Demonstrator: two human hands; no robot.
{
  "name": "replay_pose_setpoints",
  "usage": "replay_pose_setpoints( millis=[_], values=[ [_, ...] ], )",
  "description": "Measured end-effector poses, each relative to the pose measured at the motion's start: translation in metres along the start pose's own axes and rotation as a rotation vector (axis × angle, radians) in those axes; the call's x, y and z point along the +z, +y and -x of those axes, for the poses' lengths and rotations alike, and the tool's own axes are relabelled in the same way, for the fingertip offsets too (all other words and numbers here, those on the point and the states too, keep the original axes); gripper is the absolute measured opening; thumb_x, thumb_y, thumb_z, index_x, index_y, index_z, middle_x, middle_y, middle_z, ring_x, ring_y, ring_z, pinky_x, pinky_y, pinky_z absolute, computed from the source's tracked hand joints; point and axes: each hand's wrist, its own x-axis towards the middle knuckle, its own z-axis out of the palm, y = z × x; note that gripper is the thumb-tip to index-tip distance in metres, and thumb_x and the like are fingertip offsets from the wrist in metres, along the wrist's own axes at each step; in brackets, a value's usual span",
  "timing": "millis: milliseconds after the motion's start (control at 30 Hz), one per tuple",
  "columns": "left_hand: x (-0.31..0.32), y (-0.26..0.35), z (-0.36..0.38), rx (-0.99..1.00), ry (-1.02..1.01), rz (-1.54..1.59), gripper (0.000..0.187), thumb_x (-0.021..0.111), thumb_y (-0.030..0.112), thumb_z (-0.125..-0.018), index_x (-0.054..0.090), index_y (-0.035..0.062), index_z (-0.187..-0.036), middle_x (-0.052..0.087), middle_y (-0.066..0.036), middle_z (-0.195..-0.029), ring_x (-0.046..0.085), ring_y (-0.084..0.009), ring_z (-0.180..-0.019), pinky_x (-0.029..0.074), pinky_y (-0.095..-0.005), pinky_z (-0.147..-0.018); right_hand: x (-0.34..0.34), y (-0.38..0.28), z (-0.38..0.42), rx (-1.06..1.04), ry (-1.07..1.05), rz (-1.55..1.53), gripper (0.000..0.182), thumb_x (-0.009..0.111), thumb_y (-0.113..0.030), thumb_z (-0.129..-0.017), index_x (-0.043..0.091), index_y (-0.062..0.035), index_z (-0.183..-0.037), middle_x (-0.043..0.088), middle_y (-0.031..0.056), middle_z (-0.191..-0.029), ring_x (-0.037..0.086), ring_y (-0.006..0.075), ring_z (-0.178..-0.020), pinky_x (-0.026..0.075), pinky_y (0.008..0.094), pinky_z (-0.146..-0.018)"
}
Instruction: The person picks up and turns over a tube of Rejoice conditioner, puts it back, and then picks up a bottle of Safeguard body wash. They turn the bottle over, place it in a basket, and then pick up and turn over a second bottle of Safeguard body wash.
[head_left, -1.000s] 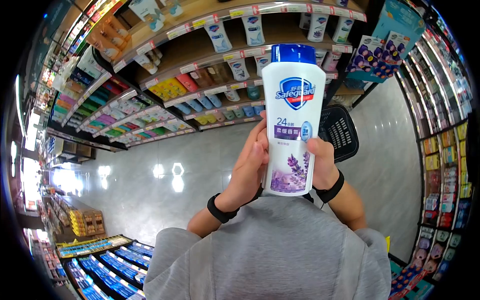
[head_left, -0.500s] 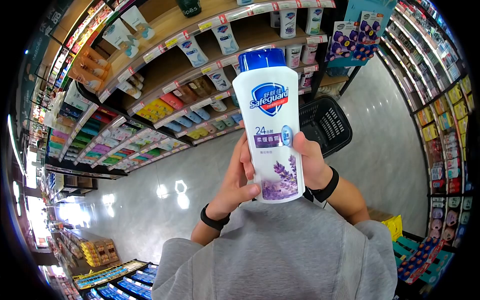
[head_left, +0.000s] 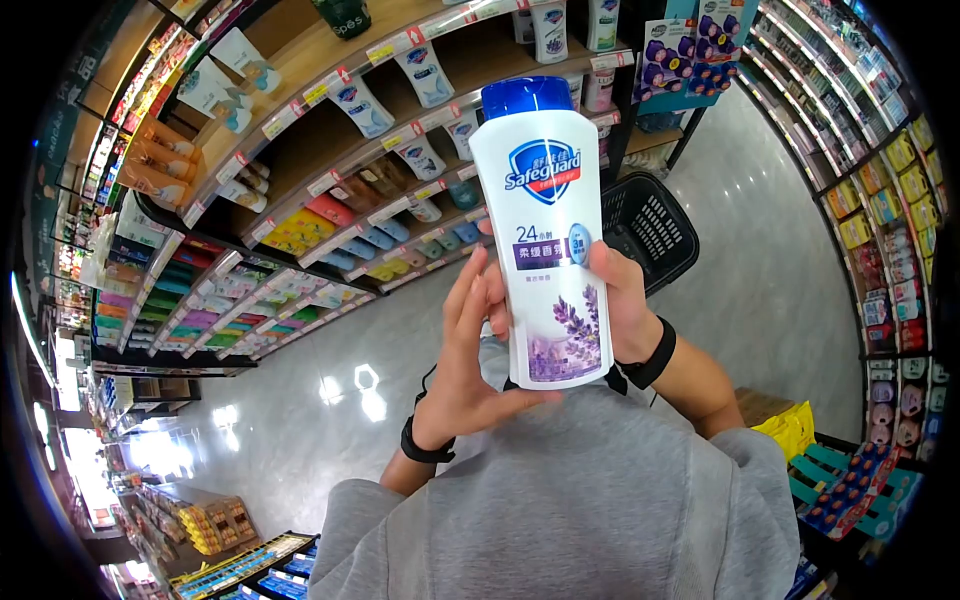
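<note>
We observe a glossy grey floor (head_left: 290, 450) spreading through a shop aisle, with bright lamp reflections (head_left: 372, 400) on it left of centre. Ahead of us stands a tiered shelving unit (head_left: 305, 72), wooden-boarded and edged with price tags, bearing white bottles (head_left: 425, 75), brown pouches (head_left: 160, 160) and rows of coloured packs. A black basket (head_left: 660, 245) sits on the floor near the unit's right end, beneath a teal display (head_left: 690, 98) of purple packs. Further stocked shelves (head_left: 905, 290) curve along the right edge; a yellow bag (head_left: 788, 432) lies at lower right. We note the large white Safeguard bottle (head_left: 545, 205), blue cap up, label towards us, held in front of the grey garment (head_left: 560, 500). Our right hand (head_left: 628, 310) is clamped on its right side, thumb on the front. Our left hand (head_left: 460, 365) is spread beside its lower left edge; we cannot tell whether it touches.
</note>
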Motion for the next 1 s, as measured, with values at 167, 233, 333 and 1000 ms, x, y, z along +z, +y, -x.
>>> replay_pose_setpoints(
  millis=[167, 233, 333, 1000],
  values=[
    [0.001, -0.006, 0.002, -0.059, 0.026, 0.023, 0.119, 0.09, 0.02, -0.055, 0.016, 0.0109, -0.148, 0.018, -0.024, -0.149, 0.027, -0.0389, -0.136, 0.031, -0.0463, -0.106, -0.007, 0.006, 0.005, 0.109, 0.146, 0.064, 0.081, 0.064, -0.044, -0.081, 0.03, 0.003, -0.138, 0.058, 0.023, -0.113, 0.061, 0.0361, -0.098, 0.051, 0.0435, -0.086],
    [-0.001, -0.008, 0.0, -0.011, 0.027, -0.017, 0.118, 0.09, 0.021, -0.055, 0.017, 0.0107, -0.147, 0.022, -0.023, -0.147, 0.03, -0.0384, -0.134, 0.033, -0.0458, -0.105, -0.013, 0.01, 0.004, 0.085, 0.103, -0.012, 0.069, 0.06, -0.039, -0.086, 0.036, 0.005, -0.132, 0.058, 0.0244, -0.111, 0.062, 0.0347, -0.099, 0.051, 0.0426, -0.088],
    [0.002, -0.018, -0.001, 0.029, -0.009, -0.094, 0.126, 0.092, 0.026, -0.048, 0.016, 0.0043, -0.146, 0.025, -0.018, -0.145, 0.031, -0.0315, -0.134, 0.033, -0.042, -0.105, -0.017, 0.009, 0.009, 0.072, 0.113, -0.034, 0.063, 0.058, -0.038, -0.089, 0.038, 0.005, -0.13, 0.058, 0.0248, -0.11, 0.062, 0.0335, -0.099, 0.051, 0.0421, -0.089],
    [0.017, -0.022, -0.009, -0.065, -0.119, 0.009, 0.115, 0.088, 0.014, -0.054, 0.02, 0.0073, -0.146, 0.032, -0.021, -0.141, 0.039, -0.0344, -0.126, 0.038, -0.041, -0.098, -0.014, -0.012, 0.028, -0.009, 0.244, 0.087, 0.068, 0.06, -0.046, -0.086, 0.038, 0.0005, -0.131, 0.058, 0.019, -0.112, 0.062, 0.0315, -0.098, 0.052, 0.0403, -0.085]
  ],
)
